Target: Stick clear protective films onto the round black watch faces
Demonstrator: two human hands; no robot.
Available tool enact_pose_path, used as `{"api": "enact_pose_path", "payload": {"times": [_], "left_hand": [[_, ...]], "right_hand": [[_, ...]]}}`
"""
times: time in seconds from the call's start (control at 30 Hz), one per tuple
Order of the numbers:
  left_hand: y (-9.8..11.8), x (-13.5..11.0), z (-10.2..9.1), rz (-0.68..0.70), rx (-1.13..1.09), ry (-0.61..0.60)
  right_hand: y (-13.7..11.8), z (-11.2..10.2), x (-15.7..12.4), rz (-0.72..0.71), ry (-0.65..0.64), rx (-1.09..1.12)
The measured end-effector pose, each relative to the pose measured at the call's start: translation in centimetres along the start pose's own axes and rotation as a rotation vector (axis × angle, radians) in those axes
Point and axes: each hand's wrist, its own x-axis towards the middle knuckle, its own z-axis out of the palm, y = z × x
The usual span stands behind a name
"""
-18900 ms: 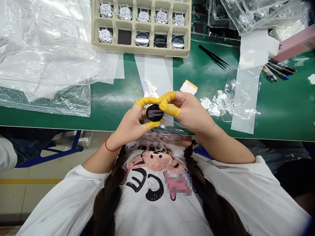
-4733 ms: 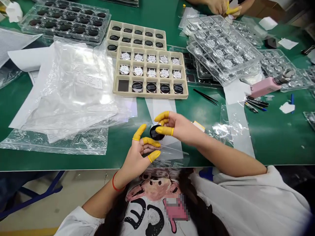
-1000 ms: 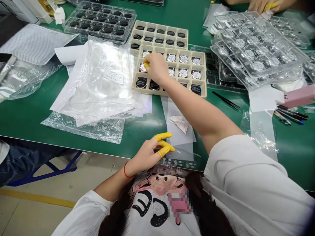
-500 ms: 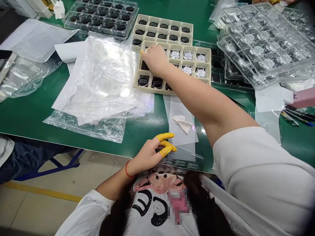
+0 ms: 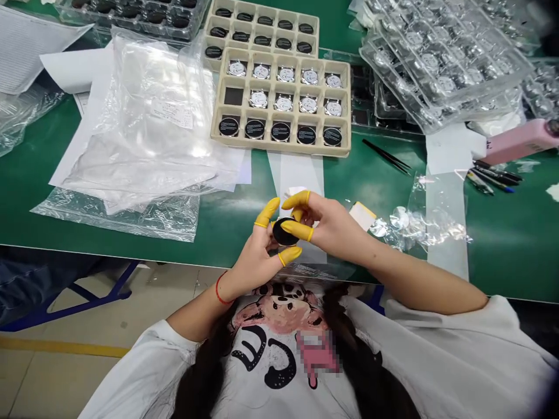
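We pinch a round black watch piece (image 5: 285, 231) with our left hand (image 5: 257, 247) and right hand (image 5: 332, 224); the yellow finger covers (image 5: 297, 231) maybe keep it clean.

Left hand (image 5: 255, 256) and right hand (image 5: 332, 227) close together above chest (image 5: 279, 349), fingers (image 5: 267, 212) curled inward, tips in yellow cots (image 5: 297, 231); red cord (image 5: 219, 289) on left wrist (image 5: 227, 285); both elbows bent.

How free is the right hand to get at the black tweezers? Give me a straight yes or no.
Probably yes, once it lets go: the right hand pinches a black disc with the left hand, but only green mat and a small white card lie toward the black tweezers, so the way looks free.
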Motion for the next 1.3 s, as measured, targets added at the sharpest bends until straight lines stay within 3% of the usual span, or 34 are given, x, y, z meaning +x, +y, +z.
{"api": "enact_pose_path", "payload": {"times": [0.2,0.3,0.53,0.67,0.73,0.8,0.9,0.93,1.03,1.1,1.2,1.3], "left_hand": [[-0.3,-0.1,1.1,0.047,0.166,-0.059],[-0.6,-0.1,1.8,0.079,0.248,-0.060],[-0.2,0.5,4.1,0.159,0.492,-0.081],[-0.3,0.8,5.0,0.187,0.525,-0.162],[-0.3,0.7,5.1,0.167,0.522,-0.188],[-0.3,0.6,5.0,0.100,0.499,-0.181],[0.1,0.2,4.2,-0.043,0.366,-0.149],[0.3,0.1,3.9,-0.082,0.304,-0.139],[0.8,-0.2,2.7,-0.143,0.157,-0.129],[0.9,-0.2,1.9,-0.157,0.105,-0.125],[0.9,0.0,1.1,-0.195,0.066,-0.091],[0.8,0.2,0.8,-0.252,0.057,-0.044]], "right_hand": [[1.6,0.3,-3.3,-0.499,0.235,-0.490],[2.1,0.5,-5.1,-0.603,0.280,-0.703],[2.1,-0.2,-8.0,-0.508,0.355,-0.770],[2.0,-0.2,-8.9,-0.507,0.366,-0.753],[2.5,-1.3,-9.3,-0.505,0.355,-0.742],[4.2,-3.6,-9.9,-0.441,0.496,-0.830],[8.3,-8.6,-10.7,-0.202,0.897,-1.031],[9.8,-10.1,-10.9,-0.227,0.938,-1.017],[12.1,-12.4,-10.9,-0.184,0.707,-0.872],[11.4,-11.7,-10.1,-0.136,0.623,-0.750],[8.4,-8.4,-6.7,-0.138,0.573,-0.647],[6.0,-4.2,-0.9,-0.231,0.363,-0.575]]}}
